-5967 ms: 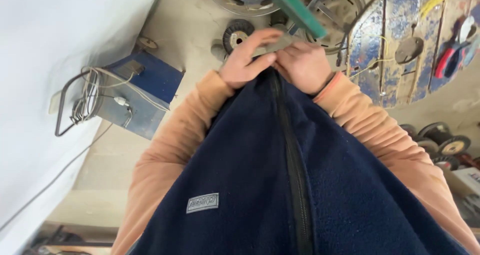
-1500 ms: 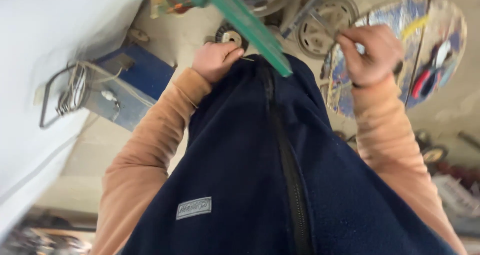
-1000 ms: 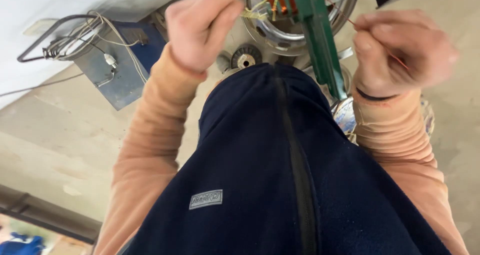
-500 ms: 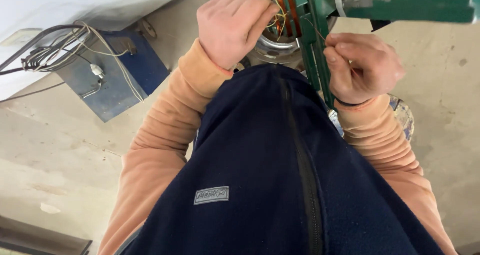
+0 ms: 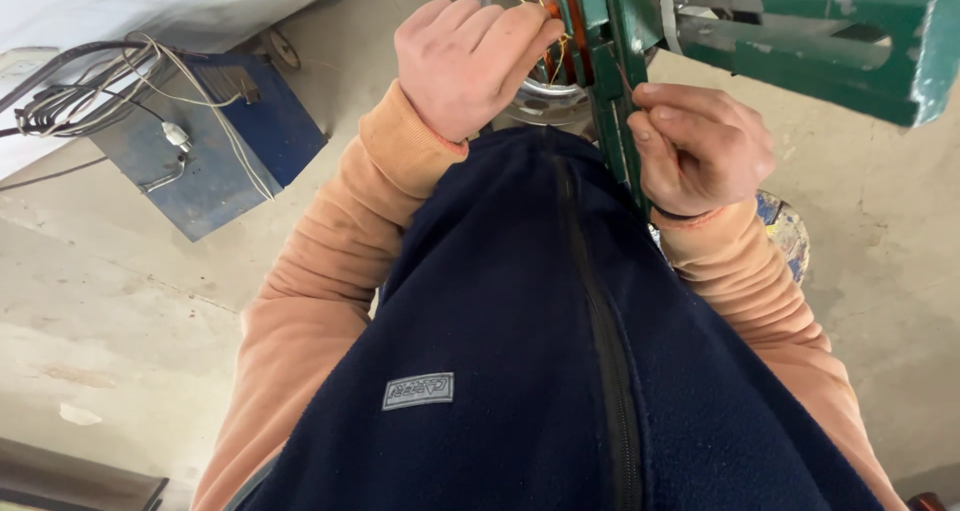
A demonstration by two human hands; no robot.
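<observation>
Nearest the camera hangs the navy fleece vest (image 5: 520, 371) over peach sleeves. Beyond it, the right hand (image 5: 700, 151) has its fingers curled, thumb and forefinger pinching a thin wire (image 5: 622, 74) against the green metal frame (image 5: 625, 91). The left hand (image 5: 470, 56) is closed loosely, its fingertips on the orange coil (image 5: 560, 31) with thin yellowish strands. Half a second earlier both hands sat a little lower; they have since risen slightly. Farther off on the concrete floor lies a blue box (image 5: 215, 161) with looped cables (image 5: 75, 91).
</observation>
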